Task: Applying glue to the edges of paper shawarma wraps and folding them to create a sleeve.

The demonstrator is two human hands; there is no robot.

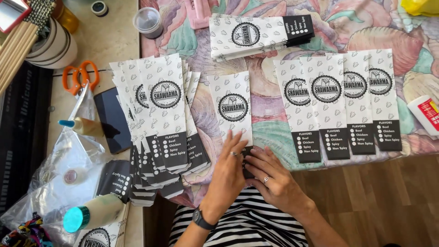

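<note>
At the far left lay orange-handled scissors (80, 75) and a dark flat phone (113, 120) on the pale table (109, 41), with a white glue bottle with a teal cap (93, 213) lying on crumpled clear plastic nearer the person. Next came a fanned stack of white patterned paper sleeves with black ends (160, 123), overlapping one another on the pastel shell-print cloth (270, 105). Just right of that stack, apart from it, lay the single white patterned paper sleeve with a round black emblem (233, 107), its long axis running away from the person, the black end nearest the body and hidden under the hands. The left hand (228, 171) rested flat on that near end, its fingers (234, 142) spread and pressing down rather than curled around anything. The right hand (270, 176) came in from the right beside it, touching the left, its fingertips bent onto the same black end; whether they pinched a fold there could not be told. Both hands were equally near, so the sleeve stretched straight ahead of the fingers. Farther right, a row of four matching sleeves (343, 105) lay side by side, and a sideways pile of sleeves (260, 35) sat beyond.
</note>
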